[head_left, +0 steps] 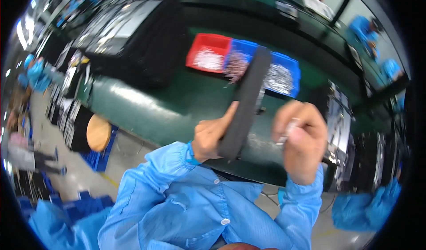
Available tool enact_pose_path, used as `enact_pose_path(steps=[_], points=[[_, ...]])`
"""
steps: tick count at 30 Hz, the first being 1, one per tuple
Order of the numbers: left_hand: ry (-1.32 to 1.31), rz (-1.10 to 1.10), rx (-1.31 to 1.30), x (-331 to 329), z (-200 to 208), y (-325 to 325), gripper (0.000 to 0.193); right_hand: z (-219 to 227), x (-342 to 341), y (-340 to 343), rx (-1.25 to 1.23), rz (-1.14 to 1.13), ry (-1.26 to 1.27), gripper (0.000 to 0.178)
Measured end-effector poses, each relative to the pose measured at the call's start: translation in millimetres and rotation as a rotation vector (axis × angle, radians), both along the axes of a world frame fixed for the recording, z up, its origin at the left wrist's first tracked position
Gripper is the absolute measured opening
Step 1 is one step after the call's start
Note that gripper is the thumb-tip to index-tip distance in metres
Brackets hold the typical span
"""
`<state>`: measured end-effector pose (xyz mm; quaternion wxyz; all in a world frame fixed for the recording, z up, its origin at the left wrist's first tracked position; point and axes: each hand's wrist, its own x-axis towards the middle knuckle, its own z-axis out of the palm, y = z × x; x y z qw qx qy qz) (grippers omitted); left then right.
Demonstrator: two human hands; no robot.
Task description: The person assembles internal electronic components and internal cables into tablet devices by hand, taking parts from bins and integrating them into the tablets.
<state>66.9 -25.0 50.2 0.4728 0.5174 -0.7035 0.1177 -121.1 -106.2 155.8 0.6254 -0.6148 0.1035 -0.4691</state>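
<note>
A long, flat black bar (246,101) stands slantwise in front of me, its far end covering part of the blue bins. My left hand (209,137) is closed on the bar's near left edge, with one finger stretched along it; the fingers beneath are hidden. To the right of the bar, my right hand (305,137) pinches a small, shiny, pale piece (289,130) between thumb and fingers. Motion blur keeps me from telling its kind. A strip of small shiny parts (260,100) shows along the bar's right edge.
On the green tabletop (133,106) stand a red bin (191,57) of white pieces, a blue bin (243,44) of brownish pieces and another blue bin (296,68) of silvery pieces. Black stacks (151,41) rise at left, with more panels (339,121) at right. A round wooden stool (98,132) stands left.
</note>
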Motion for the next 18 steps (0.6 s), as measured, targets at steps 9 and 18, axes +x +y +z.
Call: enact_pose_path(steps=[9, 18], points=[[0.012, -0.053, -0.109, -21.0, 4.2, -16.8, 0.060, -9.7, 3.2, 15.6, 0.213, 0.152, -0.059, 0.005], [0.004, -0.008, -0.109, -23.8, 5.1, -13.6, 0.058, -13.0, 6.2, 12.9, 0.189, 0.145, -0.053, 0.005]])
